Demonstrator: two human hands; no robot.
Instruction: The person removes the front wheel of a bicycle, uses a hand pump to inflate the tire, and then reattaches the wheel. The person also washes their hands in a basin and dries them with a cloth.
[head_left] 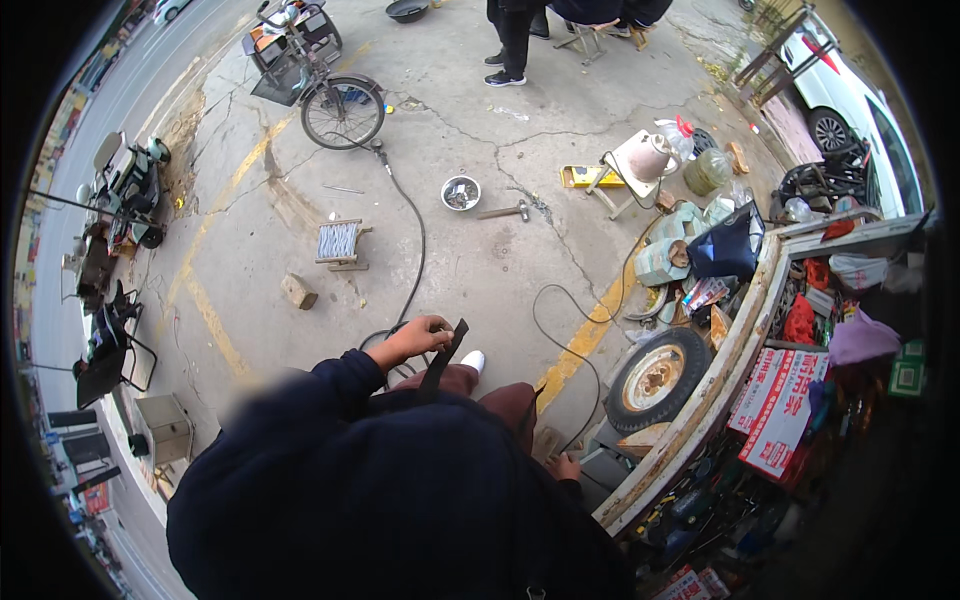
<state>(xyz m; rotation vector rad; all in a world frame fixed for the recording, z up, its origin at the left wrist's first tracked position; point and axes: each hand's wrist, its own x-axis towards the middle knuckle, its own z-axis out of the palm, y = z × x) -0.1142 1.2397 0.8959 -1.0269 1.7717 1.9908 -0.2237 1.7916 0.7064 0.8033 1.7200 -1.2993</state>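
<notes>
My left hand (418, 338) is closed on a flat black strip (441, 362), pinched between thumb and fingers in front of my body. The strip's upper end sticks up past the fingers, and its lower end runs down against my dark jacket. What it is made of I cannot make out. My right hand (565, 466) is low on my right side, beside a grey box-like thing (605, 468) by the cart. Only part of this hand shows, and its fingers are too small and hidden to read.
A spoked tyre (655, 383) leans by a cart frame (690, 410) full of boxes and tools. A black hose (418, 235) runs to a tricycle's wheel (342, 112). Ahead lie a small stool (340, 243), a wooden block (298, 291), a bowl (461, 194) and a hammer (504, 212). People stand and sit farther off.
</notes>
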